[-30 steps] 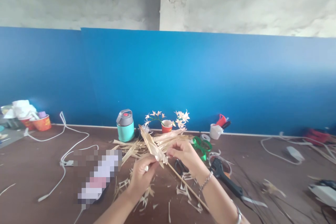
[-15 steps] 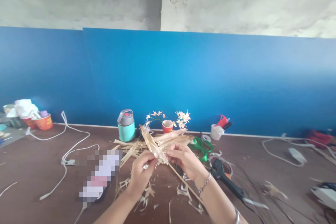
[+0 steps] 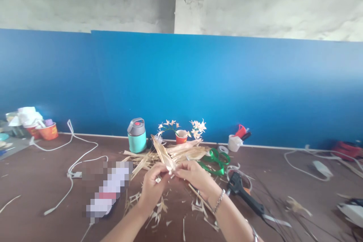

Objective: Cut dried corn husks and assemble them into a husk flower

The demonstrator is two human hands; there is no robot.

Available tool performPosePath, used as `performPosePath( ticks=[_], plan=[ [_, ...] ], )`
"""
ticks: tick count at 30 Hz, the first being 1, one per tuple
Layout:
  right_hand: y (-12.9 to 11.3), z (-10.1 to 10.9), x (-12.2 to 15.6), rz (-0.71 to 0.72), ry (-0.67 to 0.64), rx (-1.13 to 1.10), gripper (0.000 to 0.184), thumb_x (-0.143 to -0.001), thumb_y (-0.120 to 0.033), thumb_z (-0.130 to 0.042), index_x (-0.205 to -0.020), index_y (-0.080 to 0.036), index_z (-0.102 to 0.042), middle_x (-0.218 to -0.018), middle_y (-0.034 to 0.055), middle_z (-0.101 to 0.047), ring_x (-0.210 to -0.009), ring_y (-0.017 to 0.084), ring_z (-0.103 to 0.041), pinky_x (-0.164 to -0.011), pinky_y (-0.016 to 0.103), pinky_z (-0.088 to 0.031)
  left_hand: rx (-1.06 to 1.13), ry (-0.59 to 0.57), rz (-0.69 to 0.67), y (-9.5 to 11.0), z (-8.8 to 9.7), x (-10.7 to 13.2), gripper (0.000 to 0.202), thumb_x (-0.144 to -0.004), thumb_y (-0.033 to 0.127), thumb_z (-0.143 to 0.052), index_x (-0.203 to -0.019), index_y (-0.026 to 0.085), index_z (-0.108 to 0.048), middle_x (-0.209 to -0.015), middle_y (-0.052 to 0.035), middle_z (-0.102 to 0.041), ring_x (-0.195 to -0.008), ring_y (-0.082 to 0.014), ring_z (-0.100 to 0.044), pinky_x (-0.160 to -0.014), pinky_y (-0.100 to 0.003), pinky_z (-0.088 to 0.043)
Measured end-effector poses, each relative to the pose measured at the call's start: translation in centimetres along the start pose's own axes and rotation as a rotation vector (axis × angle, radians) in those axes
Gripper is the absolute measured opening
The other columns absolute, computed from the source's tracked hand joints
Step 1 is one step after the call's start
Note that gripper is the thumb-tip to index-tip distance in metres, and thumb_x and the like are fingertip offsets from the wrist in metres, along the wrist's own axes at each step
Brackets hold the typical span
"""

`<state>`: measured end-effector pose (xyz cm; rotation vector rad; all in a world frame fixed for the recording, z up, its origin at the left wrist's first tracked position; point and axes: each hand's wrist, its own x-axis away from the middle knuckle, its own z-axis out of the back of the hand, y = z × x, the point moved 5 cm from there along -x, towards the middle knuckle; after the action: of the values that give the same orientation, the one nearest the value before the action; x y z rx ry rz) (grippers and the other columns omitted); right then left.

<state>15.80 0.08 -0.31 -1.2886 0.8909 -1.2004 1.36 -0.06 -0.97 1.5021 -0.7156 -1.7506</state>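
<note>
My left hand and my right hand meet over the middle of the table, thumbs and fingertips pinched. Between them is a small white husk piece, partly covered by my fingers. Directly behind it a long dried husk leaf slants up to the left; whether it joins the small piece I cannot tell. Below my right hand runs a thin straw-coloured stalk, its far end hidden. Dried husks lie heaped beyond my fingers, and husk scraps are scattered nearer me.
A turquoise flask, a red cup with husk flowers, and a white cup stand along the blue partition. Green ribbon and a black glue gun lie right, a blurred-out phone-like object and white cables left.
My right hand has moved left and closed in on my left fingertips at the white husk piece. Less of the stalk shows beneath my right hand.
</note>
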Motion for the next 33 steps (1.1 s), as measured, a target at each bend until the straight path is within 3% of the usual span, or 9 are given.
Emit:
performPosePath(
  ticks=[6,19,33],
  plan=[
    [-0.6,0.4,-0.2,0.144,0.109,0.122,0.006,-0.066,-0.019,-0.06,-0.063,-0.015,-0.064,-0.057,-0.0012,-0.06,-0.052,0.01,-0.049,-0.051,0.021,-0.035,0.009,-0.059,-0.001,-0.2,-0.4,0.0,0.012,-0.076,0.019,-0.058,-0.065,0.017,-0.061,-0.066,-0.0017,-0.06,-0.063,-0.0144,-0.055,-0.06,-0.024,-0.044],
    [-1.3,0.6,0.5,0.231,-0.018,0.329,0.011,-0.07,-0.018,-0.054,-0.07,-0.016,-0.065,-0.059,-0.0002,-0.062,-0.05,0.009,-0.047,-0.047,0.02,-0.033,0.036,-0.141,-0.045,0.0,-0.7,0.0,0.011,-0.071,0.014,-0.058,-0.061,0.016,-0.061,-0.061,-0.0006,-0.057,-0.058,-0.0125,-0.053,-0.057,-0.022,-0.042],
    [-1.5,0.8,0.6,0.257,-0.036,0.406,0.011,-0.071,-0.017,-0.055,-0.071,-0.016,-0.066,-0.06,-0.0012,-0.062,-0.054,0.01,-0.051,-0.05,0.019,-0.036,0.123,-0.197,0.0,-0.3,-1.1,0.1,0.01,-0.072,0.018,-0.061,-0.063,0.017,-0.064,-0.063,-0.0015,-0.058,-0.06,-0.013,-0.053,-0.059,-0.023,-0.042]
  ],
)
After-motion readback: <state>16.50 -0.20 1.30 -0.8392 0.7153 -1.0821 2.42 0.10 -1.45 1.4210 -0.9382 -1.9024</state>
